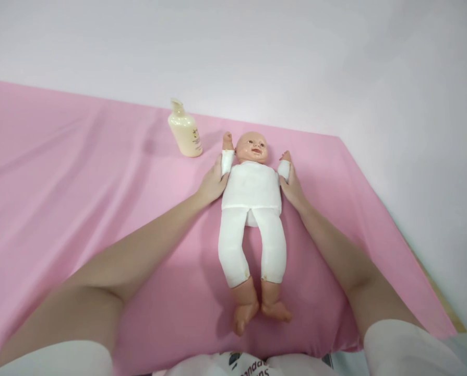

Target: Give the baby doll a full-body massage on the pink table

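Observation:
A baby doll (251,198) in a white cloth body suit lies on its back on a pink sheet (80,177), head away from me, bare feet toward me. My left hand (213,184) rests against the doll's arm and side on the left, fingers laid along the white sleeve. My right hand (291,184) presses against the doll's other arm on the right, fingers up by the sleeve. Both hands flank the torso and touch it; neither lifts it.
A cream lotion bottle (185,130) with a pump cap stands on the sheet just left of the doll's head. The sheet's right edge (397,230) falls off toward a pale floor. A plain white wall is behind.

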`<state>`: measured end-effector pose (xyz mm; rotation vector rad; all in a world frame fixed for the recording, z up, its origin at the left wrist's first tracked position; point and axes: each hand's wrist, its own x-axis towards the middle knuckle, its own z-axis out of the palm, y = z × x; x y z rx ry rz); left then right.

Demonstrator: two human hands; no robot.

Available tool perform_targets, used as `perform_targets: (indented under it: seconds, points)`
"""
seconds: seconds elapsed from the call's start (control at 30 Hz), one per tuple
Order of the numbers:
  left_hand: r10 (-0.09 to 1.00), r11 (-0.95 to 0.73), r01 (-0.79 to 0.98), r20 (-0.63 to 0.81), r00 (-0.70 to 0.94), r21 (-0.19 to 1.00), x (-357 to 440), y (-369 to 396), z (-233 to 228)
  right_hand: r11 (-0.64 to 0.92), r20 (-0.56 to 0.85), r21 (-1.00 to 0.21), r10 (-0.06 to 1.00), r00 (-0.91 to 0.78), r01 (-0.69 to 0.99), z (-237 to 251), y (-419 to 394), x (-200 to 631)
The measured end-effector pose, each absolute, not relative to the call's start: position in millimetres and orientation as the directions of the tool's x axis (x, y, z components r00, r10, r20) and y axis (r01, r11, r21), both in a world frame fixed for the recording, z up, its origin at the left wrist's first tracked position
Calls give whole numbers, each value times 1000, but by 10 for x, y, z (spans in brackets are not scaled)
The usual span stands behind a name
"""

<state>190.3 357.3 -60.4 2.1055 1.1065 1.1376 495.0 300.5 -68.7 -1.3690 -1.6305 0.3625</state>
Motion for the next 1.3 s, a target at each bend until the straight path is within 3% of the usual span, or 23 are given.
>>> perform_targets:
  seconds: [0.27, 0.47, 0.73, 0.93, 1.13, 1.3]
  points:
    - [879, -474, 354, 412, 240, 806, 1911, 3548, -571, 293, 436, -837, 868, 239, 462, -674, 2975, 4885]
    - [856, -517, 272, 482, 187, 812, 1953, 3527, -535, 443, 587, -761, 781, 213, 475, -551, 2918, 4807]
    - [689, -715, 286, 574, 443, 638, 1944, 3262, -308, 526, 666, -679, 736, 125, 512, -496, 2797, 4718]
    - [689, -720, 289, 601, 406, 631, 1979, 3307, -345, 526, 634, -699, 769, 80, 485, -548, 2833, 4688]
    - [723, -690, 317, 612, 319, 651, 2009, 3451, -455, 410, 566, -718, 814, 129, 562, -624, 2964, 4757]
    - [782, -623, 368, 560, 273, 691, 1978, 3574, -592, 283, 430, -779, 890, 148, 559, -819, 3067, 4918]
